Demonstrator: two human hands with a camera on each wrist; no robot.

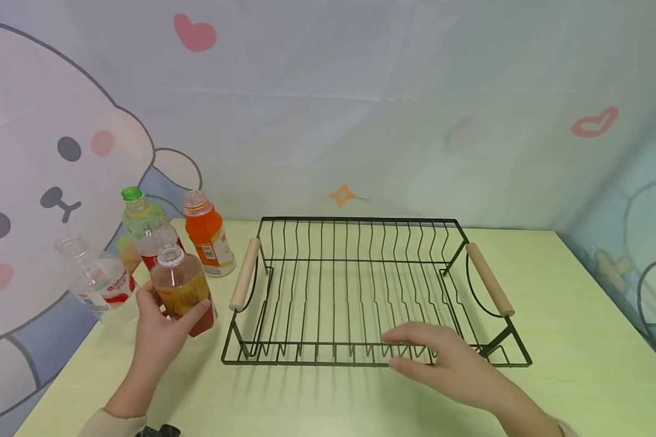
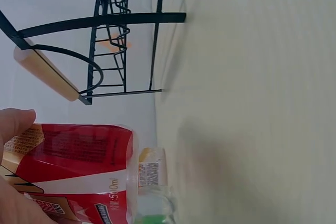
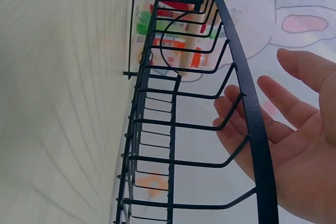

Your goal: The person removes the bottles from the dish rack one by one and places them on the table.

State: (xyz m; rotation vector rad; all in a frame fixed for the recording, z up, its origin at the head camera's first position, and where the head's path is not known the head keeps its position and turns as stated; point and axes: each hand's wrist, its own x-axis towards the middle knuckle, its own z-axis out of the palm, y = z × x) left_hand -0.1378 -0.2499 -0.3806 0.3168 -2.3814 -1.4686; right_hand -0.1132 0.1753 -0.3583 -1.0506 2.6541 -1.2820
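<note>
My left hand (image 1: 164, 331) grips a clear plastic bottle (image 1: 181, 285) with a yellow and red label, held slightly tilted left of the rack. In the left wrist view the red lower part of this bottle (image 2: 84, 174) shows, with fingers at its left. My right hand (image 1: 443, 364) hovers over the front edge of a black wire dish rack (image 1: 333, 364), holding nothing. The right wrist view has the right hand (image 3: 299, 135) with fingers spread and loosely bent beside the rack's top bar (image 3: 252, 114).
Behind the held bottle stand a green-capped clear bottle (image 1: 144, 221) and an orange-labelled bottle (image 1: 208, 237). Another clear bottle (image 1: 98, 276) with a red and white label is at the far left. Wooden handles (image 1: 246, 273) flank the rack. A patterned cloth (image 1: 361, 121) hangs behind the table.
</note>
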